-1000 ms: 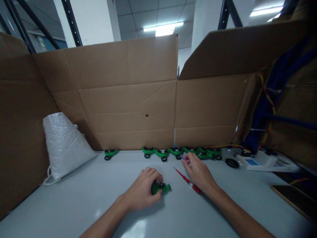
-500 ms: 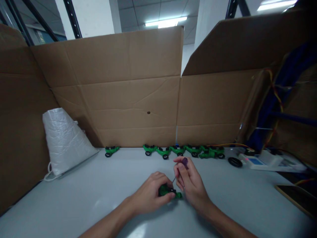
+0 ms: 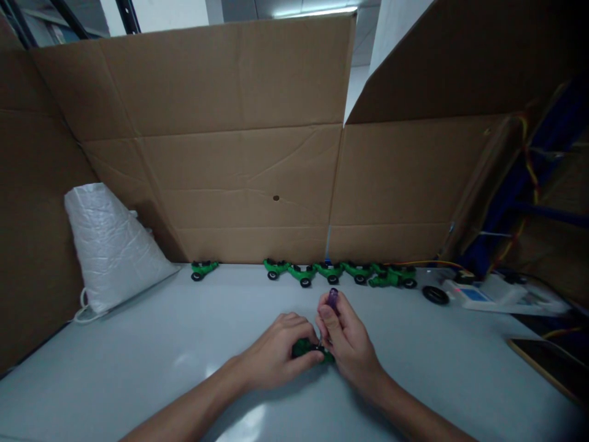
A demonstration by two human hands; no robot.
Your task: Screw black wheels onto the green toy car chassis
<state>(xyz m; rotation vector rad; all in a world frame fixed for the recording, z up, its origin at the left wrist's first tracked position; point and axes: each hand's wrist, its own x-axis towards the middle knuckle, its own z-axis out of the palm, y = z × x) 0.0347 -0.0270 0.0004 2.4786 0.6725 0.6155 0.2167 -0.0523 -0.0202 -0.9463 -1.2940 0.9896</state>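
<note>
My left hand [image 3: 276, 353] is closed round a small green toy car [image 3: 304, 348] and presses it to the grey table [image 3: 138, 368]. My right hand [image 3: 347, 344] pinches a thin screwdriver with a purple cap [image 3: 333, 298], held nearly upright with its tip down at the car. The two hands touch over the car, which is mostly hidden by my fingers.
A row of several green toy cars [image 3: 340, 272] lines the cardboard wall [image 3: 230, 184] at the back, with one more car [image 3: 202, 269] apart to the left. A white bag [image 3: 110, 248] leans at the left. A black wheel [image 3: 435, 295], a white device [image 3: 488, 294] and wires lie at the right.
My right hand lifted a purple-capped screwdriver from near the row and brought it upright onto the car in my left hand. The red screwdriver seen on the table earlier is out of sight.
</note>
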